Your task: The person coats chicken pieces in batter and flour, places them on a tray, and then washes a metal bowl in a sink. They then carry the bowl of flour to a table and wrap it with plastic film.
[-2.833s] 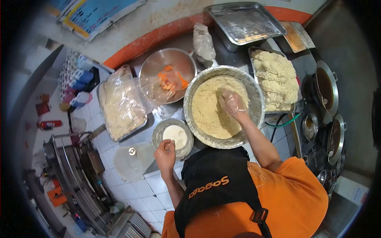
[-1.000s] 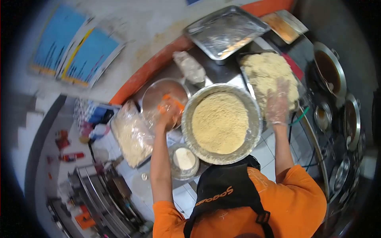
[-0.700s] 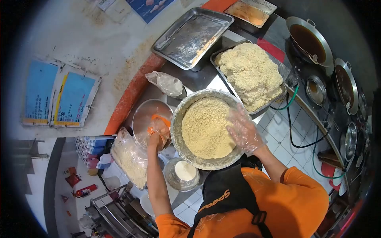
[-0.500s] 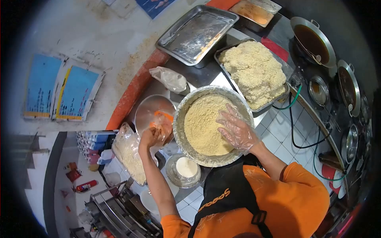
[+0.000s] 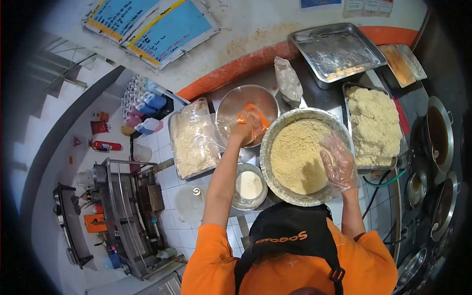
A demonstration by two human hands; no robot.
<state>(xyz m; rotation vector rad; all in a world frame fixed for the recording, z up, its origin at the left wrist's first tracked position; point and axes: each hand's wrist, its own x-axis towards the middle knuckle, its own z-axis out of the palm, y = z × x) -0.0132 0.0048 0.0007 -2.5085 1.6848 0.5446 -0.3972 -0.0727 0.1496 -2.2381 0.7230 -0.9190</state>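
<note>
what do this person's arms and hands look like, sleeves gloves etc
Both arms have plain, short orange sleeves, with the forearms bare below them and no watch or bracelet visible. The right hand wears a thin, clear, wrinkled plastic glove reaching about to the wrist. No glove can be made out on the left hand, though its fingers are partly hidden.

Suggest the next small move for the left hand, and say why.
I'd probably lift some contents from the steel bowl toward the large basin: the left hand is at the orange material inside that bowl, while the gloved right hand is over the crumbs in the neighbouring basin.
</note>
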